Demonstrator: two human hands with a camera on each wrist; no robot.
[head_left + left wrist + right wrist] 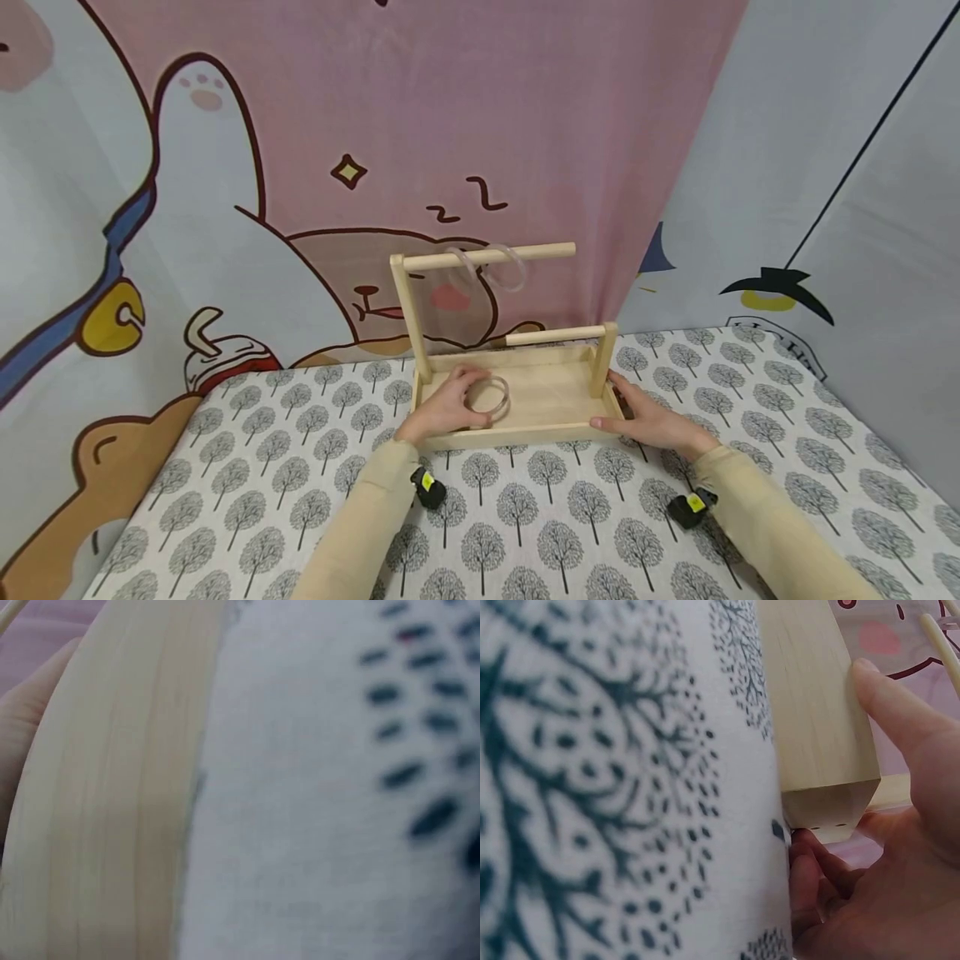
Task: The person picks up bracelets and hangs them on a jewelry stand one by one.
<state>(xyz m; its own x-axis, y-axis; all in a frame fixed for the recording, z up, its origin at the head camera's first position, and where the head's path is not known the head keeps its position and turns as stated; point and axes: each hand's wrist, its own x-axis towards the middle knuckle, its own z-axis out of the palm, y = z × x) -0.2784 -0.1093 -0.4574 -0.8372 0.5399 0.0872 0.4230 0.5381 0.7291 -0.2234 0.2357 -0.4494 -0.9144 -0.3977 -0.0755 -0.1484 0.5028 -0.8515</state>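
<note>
Inside the tray of a wooden jewelry stand (540, 433), my left hand (448, 407) pinches a clear bangle (506, 393) between thumb and fingers. In the left wrist view the stand's front wall (112, 795) hides most of that hand. My right hand (654, 423) grips the tray's right front corner. Its thumb lies on the front wall and the other fingers go round the end, as the right wrist view shows at the wooden corner (821, 742). Two more clear bangles, one at the right (519, 271) and one at the left (468, 271), hang on the upper bar (551, 250).
A tall post (411, 321) at the tray's left carries the upper bar, whose right end is free. From a short post (603, 362) at the right, a lower bar (555, 336) points left. The tree-print cloth (487, 542) lies beneath; a cartoon curtain (562, 125) hangs behind.
</note>
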